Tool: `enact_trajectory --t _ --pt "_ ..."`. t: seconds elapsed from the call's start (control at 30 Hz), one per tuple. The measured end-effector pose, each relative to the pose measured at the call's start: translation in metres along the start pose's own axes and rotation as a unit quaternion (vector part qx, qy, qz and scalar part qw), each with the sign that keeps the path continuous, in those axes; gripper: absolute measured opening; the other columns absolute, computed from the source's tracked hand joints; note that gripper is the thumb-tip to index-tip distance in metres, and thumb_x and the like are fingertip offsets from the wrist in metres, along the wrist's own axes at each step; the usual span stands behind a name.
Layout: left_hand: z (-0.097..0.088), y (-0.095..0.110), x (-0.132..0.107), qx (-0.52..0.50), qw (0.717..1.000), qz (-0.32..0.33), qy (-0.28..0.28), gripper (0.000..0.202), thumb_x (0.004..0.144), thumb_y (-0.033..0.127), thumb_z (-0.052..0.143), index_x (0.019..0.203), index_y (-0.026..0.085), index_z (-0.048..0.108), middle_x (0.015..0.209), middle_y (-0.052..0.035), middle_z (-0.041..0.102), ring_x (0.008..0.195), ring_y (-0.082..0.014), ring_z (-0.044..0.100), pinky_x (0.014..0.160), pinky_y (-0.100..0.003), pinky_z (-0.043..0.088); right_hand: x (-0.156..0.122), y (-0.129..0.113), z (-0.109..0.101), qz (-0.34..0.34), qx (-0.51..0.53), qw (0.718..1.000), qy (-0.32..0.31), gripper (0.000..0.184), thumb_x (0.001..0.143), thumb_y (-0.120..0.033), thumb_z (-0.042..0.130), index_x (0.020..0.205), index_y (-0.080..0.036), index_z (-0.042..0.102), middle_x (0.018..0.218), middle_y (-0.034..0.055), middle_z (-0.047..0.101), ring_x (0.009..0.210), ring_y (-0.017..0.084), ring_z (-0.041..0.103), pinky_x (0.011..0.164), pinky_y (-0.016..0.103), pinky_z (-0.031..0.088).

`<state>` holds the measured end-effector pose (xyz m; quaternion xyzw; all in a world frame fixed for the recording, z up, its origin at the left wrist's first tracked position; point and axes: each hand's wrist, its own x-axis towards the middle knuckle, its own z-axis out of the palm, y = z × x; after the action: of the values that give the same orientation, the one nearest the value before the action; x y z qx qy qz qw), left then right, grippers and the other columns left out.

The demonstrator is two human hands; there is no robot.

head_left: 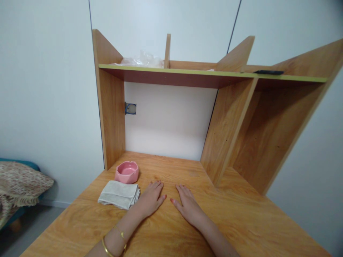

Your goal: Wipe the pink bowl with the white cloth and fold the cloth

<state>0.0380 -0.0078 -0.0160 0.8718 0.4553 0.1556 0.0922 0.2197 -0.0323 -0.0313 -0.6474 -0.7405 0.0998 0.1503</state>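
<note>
Both palms rest flat on the wooden desk (171, 232), side by side with a small gap between the thumbs. My left hand (152, 200) holds nothing, its thumb held away from the fingers. Just left of it lies a folded grey cloth (118, 193), close to my left wrist. Behind the cloth stands a pink faceted ashtray (127, 173), its bowl showing no contents. My right hand (188, 205) is also without anything in it, fingers stretched forward and thumb pointing inward. Bracelets circle my left wrist.
A wooden shelf unit (237, 125) rises from the desk's back. Its upper shelf (187, 72) bears a clear plastic bag (143, 59) and a flat black object (268, 72). A wall box with wires (131, 109) sits behind. A patterned cushion (24, 178) lies at far left.
</note>
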Motion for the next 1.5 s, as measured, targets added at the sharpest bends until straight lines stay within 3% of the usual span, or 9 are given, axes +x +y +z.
enact_trajectory --t 0.17,0.3,0.43,0.57,0.87,1.2,1.37,1.5 --pt "-0.01 -0.004 0.008 0.055 0.991 0.003 0.124 0.041 0.082 0.025 0.039 0.121 0.013 0.043 0.132 -0.0105 0.042 0.123 -0.0202 0.034 0.105 -0.037 0.025 -0.001 -0.001 -0.002 -0.001 -0.003 1.0 -0.002 0.066 0.083 -0.048 0.033 0.133 -0.004 0.031 0.139 0.0161 0.028 0.131 0.024 0.019 0.106 0.036 0.017" --pt "-0.037 -0.019 0.003 0.159 0.962 -0.109 0.196 0.039 0.079 0.009 0.034 0.116 0.007 0.046 0.117 -0.015 0.051 0.108 -0.023 0.045 0.094 -0.036 0.034 -0.001 -0.001 -0.003 0.003 0.003 1.0 -0.009 0.065 0.083 -0.046 0.034 0.132 -0.004 0.032 0.139 0.0161 0.029 0.13 0.024 0.019 0.106 0.035 0.016" --pt "-0.057 -0.032 -0.007 0.249 0.925 -0.212 0.194 0.03 0.08 0.009 0.033 0.1 0.008 0.055 0.102 -0.0154 0.055 0.093 -0.0263 0.047 0.078 -0.037 0.037 -0.001 -0.001 -0.002 0.003 0.009 1.0 -0.001 0.065 0.083 -0.047 0.035 0.132 -0.004 0.033 0.139 0.0158 0.029 0.13 0.024 0.02 0.106 0.036 0.017" --pt "-0.062 -0.035 -0.01 0.262 0.923 -0.239 0.149 0.027 0.078 0.007 0.035 0.088 0.012 0.059 0.094 -0.0134 0.057 0.09 -0.0267 0.046 0.074 -0.036 0.034 -0.001 -0.001 -0.002 0.006 0.003 1.0 0.003 0.064 0.083 -0.047 0.034 0.131 -0.006 0.033 0.139 0.0152 0.03 0.13 0.023 0.02 0.106 0.036 0.017" --pt "-0.062 -0.035 -0.009 0.206 0.952 -0.172 0.148 0.022 0.079 0.01 0.04 0.081 0.016 0.061 0.097 -0.0094 0.058 0.095 -0.0253 0.044 0.078 -0.036 0.032 -0.001 -0.002 -0.003 0.004 0.015 1.0 0.006 0.063 0.083 -0.046 0.036 0.131 -0.006 0.034 0.138 0.0154 0.031 0.13 0.024 0.021 0.106 0.037 0.018" --pt "-0.036 0.008 0.0 0.124 0.987 0.033 0.098 0.02 0.084 0.013 0.037 0.086 0.016 0.057 0.097 -0.0075 0.055 0.092 -0.0211 0.044 0.08 -0.034 0.034 -0.002 -0.004 -0.005 0.01 0.009 1.0 0.004 0.068 0.082 -0.047 0.036 0.132 -0.003 0.03 0.139 0.0162 0.03 0.13 0.025 0.021 0.106 0.036 0.018" --pt "-0.03 0.015 0.0 0.106 0.991 0.029 0.073 0.019 0.084 0.013 0.037 0.086 0.017 0.056 0.099 -0.0075 0.054 0.095 -0.0211 0.044 0.082 -0.033 0.034 -0.002 -0.006 -0.008 0.005 0.002 1.0 0.0 0.068 0.082 -0.046 0.036 0.133 -0.001 0.029 0.138 0.0161 0.031 0.129 0.025 0.022 0.106 0.035 0.017" --pt "-0.039 0.014 0.0 0.093 0.992 0.022 0.086 0.018 0.083 0.021 0.041 0.093 0.02 0.056 0.101 -0.0059 0.055 0.097 -0.0214 0.044 0.083 -0.034 0.033 -0.002 -0.005 -0.007 0.003 0.011 1.0 0.003 0.068 0.082 -0.046 0.037 0.132 0.0 0.03 0.138 0.0181 0.031 0.129 0.026 0.022 0.106 0.036 0.017"
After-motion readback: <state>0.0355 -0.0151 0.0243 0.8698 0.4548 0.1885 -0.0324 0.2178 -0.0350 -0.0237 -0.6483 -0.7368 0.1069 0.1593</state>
